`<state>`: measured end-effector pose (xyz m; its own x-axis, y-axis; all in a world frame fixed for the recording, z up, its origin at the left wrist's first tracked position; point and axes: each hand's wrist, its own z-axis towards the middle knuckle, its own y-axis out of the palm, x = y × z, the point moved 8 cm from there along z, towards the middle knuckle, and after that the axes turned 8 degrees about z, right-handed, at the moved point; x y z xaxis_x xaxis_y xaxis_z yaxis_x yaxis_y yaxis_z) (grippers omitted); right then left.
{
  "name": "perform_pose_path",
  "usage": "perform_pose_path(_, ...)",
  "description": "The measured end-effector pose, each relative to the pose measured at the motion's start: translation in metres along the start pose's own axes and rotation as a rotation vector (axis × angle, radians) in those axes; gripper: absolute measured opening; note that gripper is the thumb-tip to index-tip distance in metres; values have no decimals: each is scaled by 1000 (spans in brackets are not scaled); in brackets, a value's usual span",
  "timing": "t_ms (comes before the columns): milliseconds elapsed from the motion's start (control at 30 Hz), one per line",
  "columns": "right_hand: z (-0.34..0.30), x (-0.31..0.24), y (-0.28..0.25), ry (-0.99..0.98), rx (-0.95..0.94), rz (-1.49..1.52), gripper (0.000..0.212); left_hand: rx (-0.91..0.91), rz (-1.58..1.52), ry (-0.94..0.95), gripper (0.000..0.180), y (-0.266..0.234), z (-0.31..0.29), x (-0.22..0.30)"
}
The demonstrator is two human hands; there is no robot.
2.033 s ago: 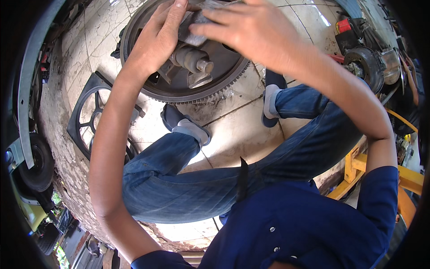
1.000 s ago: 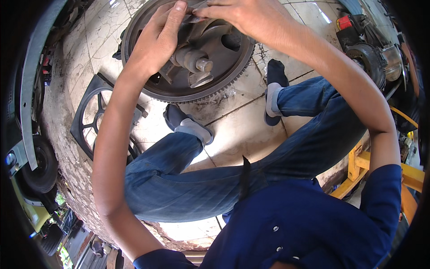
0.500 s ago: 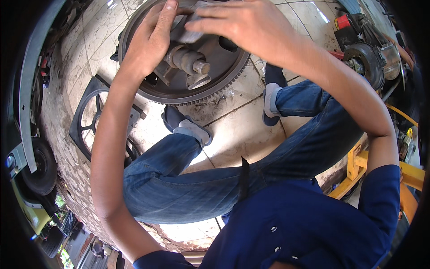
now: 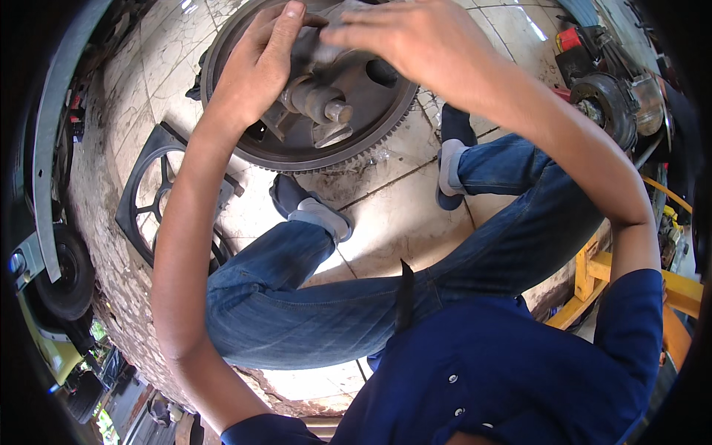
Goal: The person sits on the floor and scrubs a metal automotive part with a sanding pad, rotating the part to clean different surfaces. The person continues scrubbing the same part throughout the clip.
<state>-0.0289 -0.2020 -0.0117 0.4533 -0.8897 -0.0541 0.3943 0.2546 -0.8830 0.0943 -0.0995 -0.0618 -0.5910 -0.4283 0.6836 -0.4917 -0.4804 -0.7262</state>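
Note:
A toothed flywheel (image 4: 389, 111) lies flat at the top of the view, with a crankshaft (image 4: 315, 100) standing up from its middle. My left hand (image 4: 256, 70) is closed around the upper part of the shaft, its thumb raised along it. My right hand (image 4: 408, 37) reaches in from the right, fingers smeared by motion. A thin grey sheet (image 4: 322, 48), perhaps abrasive paper or cloth, is held under those fingers against the shaft. The shaft's upper end is hidden by my hands and the frame edge.
A black spoked frame (image 4: 137, 200) lies on the tiles left of the flywheel. My feet (image 4: 304, 208) stand just in front of it. Machinery with a round drum (image 4: 604, 107) is at the right, above a yellow stand (image 4: 586, 289). A tyre (image 4: 67, 271) is at far left.
My right hand and the grey sheet have shifted slightly over the shaft, still blurred. My left hand has moved a little to the right. The view has shifted slightly.

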Motion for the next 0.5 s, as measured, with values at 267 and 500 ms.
perform_pose_path(267, 1, 16, 9, 92, -112, -21, 33, 16, 59, -14, 62, 0, 1, -1)
perform_pose_path(500, 7, 21, 8, 159, -237, -53, 29, 71, 55, 22, 60, -2, 0, -1)
